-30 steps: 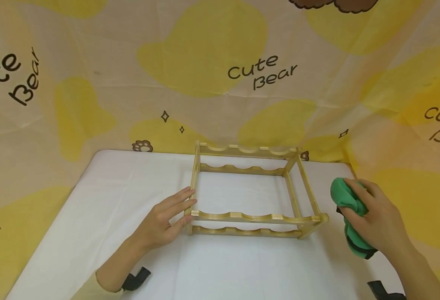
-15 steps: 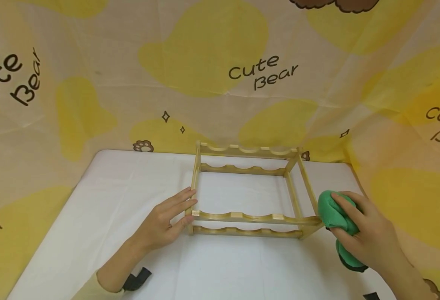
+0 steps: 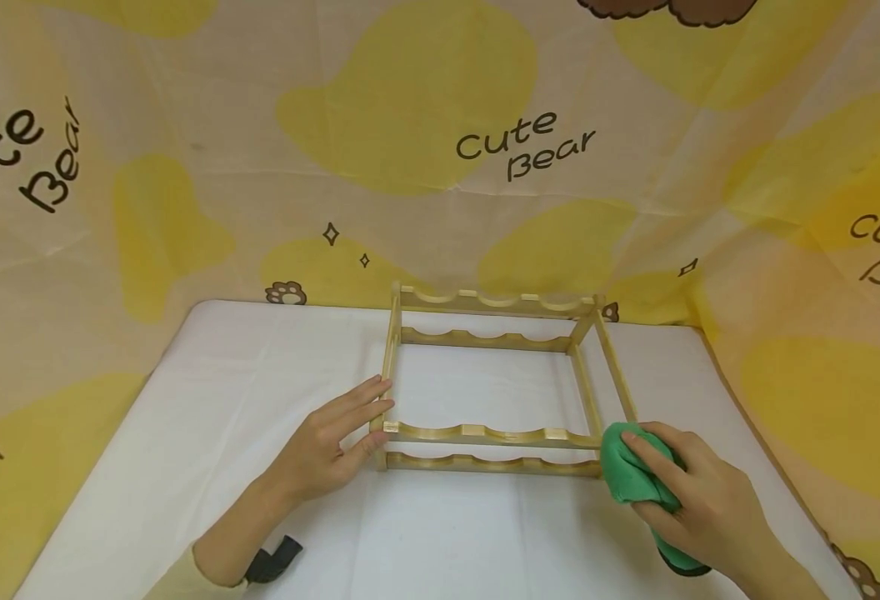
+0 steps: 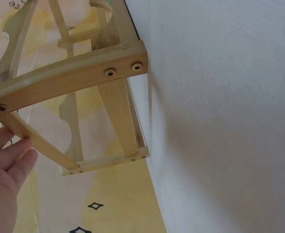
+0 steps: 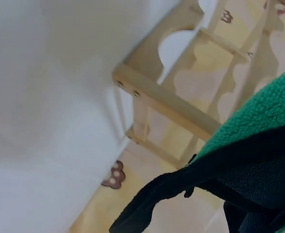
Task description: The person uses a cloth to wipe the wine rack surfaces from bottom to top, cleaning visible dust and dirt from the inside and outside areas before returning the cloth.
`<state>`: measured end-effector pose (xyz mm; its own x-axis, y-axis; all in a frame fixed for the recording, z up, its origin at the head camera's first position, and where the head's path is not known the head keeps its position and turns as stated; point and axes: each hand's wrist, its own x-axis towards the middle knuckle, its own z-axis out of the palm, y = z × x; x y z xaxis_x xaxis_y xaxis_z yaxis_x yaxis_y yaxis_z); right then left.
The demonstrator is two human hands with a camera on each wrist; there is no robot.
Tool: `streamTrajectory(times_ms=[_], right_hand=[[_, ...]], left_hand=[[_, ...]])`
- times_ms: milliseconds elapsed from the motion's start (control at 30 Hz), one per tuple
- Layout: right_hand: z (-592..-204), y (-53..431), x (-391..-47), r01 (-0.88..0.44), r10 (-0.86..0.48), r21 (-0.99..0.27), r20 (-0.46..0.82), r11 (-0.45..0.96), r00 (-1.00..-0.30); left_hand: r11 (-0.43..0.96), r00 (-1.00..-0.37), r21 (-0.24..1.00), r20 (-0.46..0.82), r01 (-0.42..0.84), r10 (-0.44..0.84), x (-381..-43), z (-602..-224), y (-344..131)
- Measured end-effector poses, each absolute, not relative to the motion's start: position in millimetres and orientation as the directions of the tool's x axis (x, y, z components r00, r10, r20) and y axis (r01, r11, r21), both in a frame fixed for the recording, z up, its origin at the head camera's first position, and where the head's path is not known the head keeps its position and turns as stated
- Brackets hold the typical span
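Note:
A light wooden rack (image 3: 511,435) with scalloped rails stands on the white table, its near right corner covered by a cloth in the head view. My left hand (image 3: 327,437) rests against the rack's left side, fingers mostly straight and fingertips at the side bar. In the left wrist view the fingers (image 4: 19,153) touch a slat of the wooden end frame. My right hand (image 3: 698,492) grips a bunched green cloth (image 3: 631,471) with dark edging, right at the rack's near right corner. In the right wrist view the cloth (image 5: 268,109) overlaps the rack's end bar (image 5: 166,99).
The white table (image 3: 282,367) reaches back to a yellow and beige printed cloth backdrop (image 3: 417,100) that hangs behind it and at both sides. A black strap (image 3: 273,560) shows under my left wrist.
My right hand has brought the green cloth left and toward me, from beside the rack onto its near right corner. My left hand and the rack stay where they were.

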<state>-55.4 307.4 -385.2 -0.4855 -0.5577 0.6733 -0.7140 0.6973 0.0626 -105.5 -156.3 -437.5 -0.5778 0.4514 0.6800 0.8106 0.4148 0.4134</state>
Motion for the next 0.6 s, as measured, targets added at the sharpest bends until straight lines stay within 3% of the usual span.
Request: streamTrajectory(times_ms=[600], right_hand=[[-432.8,302.5,-54.6,-0.781,-0.711,0.088,0.488,0.618,-0.507]], left_hand=[[0.409,-0.574,0.414,0.684,0.813,0.45,-106.0,-438.1,-155.7]])
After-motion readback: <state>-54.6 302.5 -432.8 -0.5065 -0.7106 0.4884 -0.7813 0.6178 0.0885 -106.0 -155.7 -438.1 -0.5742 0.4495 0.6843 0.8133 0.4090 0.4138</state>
